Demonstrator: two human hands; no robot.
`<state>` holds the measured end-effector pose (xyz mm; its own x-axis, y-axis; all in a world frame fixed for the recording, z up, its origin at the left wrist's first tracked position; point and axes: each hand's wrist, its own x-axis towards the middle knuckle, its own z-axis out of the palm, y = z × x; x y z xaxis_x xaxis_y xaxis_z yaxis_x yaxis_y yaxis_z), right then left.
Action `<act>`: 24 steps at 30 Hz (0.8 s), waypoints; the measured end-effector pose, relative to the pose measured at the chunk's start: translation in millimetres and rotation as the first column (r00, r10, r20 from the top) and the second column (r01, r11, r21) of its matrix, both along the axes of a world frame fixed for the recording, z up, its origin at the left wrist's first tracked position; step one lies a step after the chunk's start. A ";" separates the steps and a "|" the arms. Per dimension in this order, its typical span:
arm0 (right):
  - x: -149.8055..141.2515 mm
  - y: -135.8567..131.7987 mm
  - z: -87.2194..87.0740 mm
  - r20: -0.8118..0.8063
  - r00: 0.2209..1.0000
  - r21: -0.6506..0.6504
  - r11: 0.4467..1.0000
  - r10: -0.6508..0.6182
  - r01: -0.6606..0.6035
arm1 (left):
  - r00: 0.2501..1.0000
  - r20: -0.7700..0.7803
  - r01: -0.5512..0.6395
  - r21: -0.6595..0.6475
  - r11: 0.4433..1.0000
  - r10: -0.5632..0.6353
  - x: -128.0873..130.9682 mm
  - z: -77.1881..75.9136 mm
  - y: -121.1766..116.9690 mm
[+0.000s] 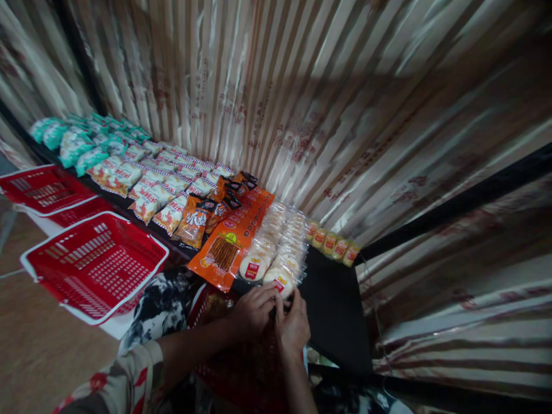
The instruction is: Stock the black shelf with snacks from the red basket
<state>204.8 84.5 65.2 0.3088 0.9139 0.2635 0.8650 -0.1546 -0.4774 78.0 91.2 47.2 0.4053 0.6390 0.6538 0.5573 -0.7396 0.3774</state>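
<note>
On the black shelf, two rows of round white rice crackers in clear wrappers (254, 265) lie overlapping. My left hand (255, 307) pinches the near left edge of the front rice cracker packet (278, 280) in the right row. At that same packet's near right edge, my right hand (293, 326) has its thumb and fingers closed on the wrapper. To the left of the rows lies a flat orange bag of brown snack sticks (224, 253). Several small yellow packets (330, 244) stand in a line behind and to the right.
Orange snack bags (196, 221), white snack bags (149, 187) and green-and-white bags (77, 144) fill the shelf leftward. Red baskets (107, 215) stand along its near side; another is partly under my arms. A striped curtain (297, 115) and a black bar (457, 201) bound the back.
</note>
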 end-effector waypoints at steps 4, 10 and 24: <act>0.1 -0.1 0.4 -0.030 1.000 0.027 1.000 -0.004 0.004 | 1.000 -0.009 -0.019 0.022 1.000 0.019 -0.2 -3.4 -2.9; 6.1 -4.7 -0.6 -0.106 0.994 0.081 0.996 0.034 -0.026 | 0.995 -0.095 0.027 0.043 0.999 -0.022 -9.7 -3.4 -8.0; -3.7 -2.9 45.7 -0.030 0.979 0.461 0.872 0.203 -0.166 | 0.587 0.430 -0.718 -0.115 0.686 0.686 -132.6 76.3 50.5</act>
